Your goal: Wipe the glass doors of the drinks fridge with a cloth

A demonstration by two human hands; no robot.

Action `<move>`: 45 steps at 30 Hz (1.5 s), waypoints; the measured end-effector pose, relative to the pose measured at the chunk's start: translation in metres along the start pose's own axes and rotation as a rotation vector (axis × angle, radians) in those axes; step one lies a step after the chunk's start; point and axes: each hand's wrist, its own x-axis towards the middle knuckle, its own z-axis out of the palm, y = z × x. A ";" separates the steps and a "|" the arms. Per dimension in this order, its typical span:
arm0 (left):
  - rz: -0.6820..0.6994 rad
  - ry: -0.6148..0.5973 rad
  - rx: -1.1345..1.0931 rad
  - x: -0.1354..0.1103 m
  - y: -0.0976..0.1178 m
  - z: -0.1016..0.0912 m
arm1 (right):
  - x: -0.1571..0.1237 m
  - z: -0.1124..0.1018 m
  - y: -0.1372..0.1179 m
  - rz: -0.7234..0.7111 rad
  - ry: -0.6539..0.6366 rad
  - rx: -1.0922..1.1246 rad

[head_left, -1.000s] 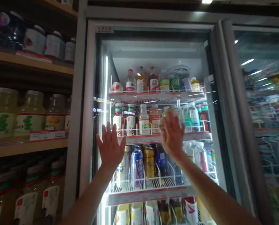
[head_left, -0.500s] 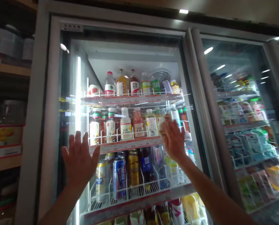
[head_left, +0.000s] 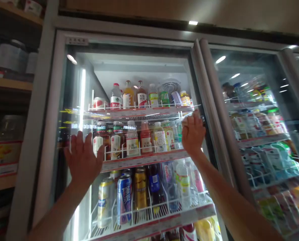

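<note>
At the cooler door: two open hands against the glass, nothing held

Nearest, two bare forearms rise from the bottom corners of the view. The left hand [head_left: 82,159] is open, fingers spread wide, level with the middle shelf. The right hand [head_left: 192,132] is open too, fingers less widely spread, higher up and near the door's right edge. Neither holds anything. Both palms seem to lie flat on the glass door with its pale grey metal frame [head_left: 129,40], though glare makes contact hard to judge.

Behind the glass, on white wire racks, stand a blue drinks can [head_left: 124,199], a gold can [head_left: 140,189] and white-labelled plastic bottles [head_left: 132,139]. Higher up is an orange-capped plastic bottle of yellow-orange drink [head_left: 127,95], with a round white fan grille [head_left: 170,86] behind the top row. Farther right, a second glass cooler door [head_left: 260,140] shows more packaged drinks. Left of the frame, a wooden shelf [head_left: 8,85] carries large jars [head_left: 11,57].
</note>
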 end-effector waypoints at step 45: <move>0.087 -0.017 0.048 0.066 -0.053 0.001 | 0.081 0.053 -0.140 -0.263 -0.107 0.184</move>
